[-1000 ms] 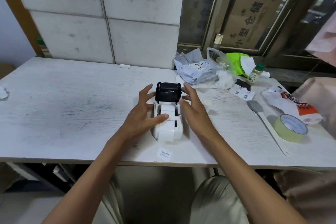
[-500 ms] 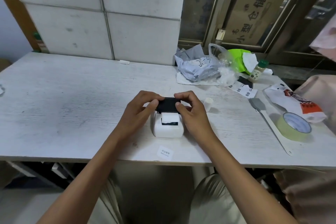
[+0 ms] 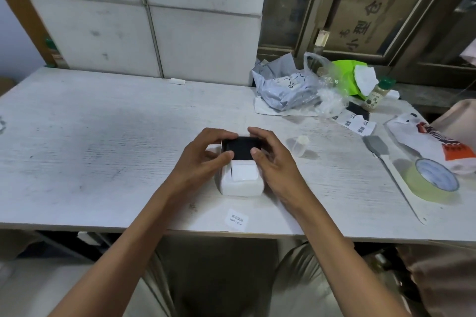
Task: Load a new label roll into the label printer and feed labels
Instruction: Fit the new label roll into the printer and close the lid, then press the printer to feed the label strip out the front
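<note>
A small white label printer sits on the white table near its front edge. Its black lid lies flat, closed over the body. A white label sticks out of the slot just in front of the lid. My left hand grips the printer's left side, thumb on the lid's front corner. My right hand grips the right side, thumb on the lid's other front corner. The roll inside is hidden.
A loose printed label lies by the front edge. To the right stand a small white cap-like piece, a spatula, a tape roll and a snack bag. Crumpled bags and a bottle sit at the back right.
The black lid, upright a second ago, has been folded down flat onto the printer. Both hands moved from the printer's sides onto the lid's corners, and a label now shows at the slot.
</note>
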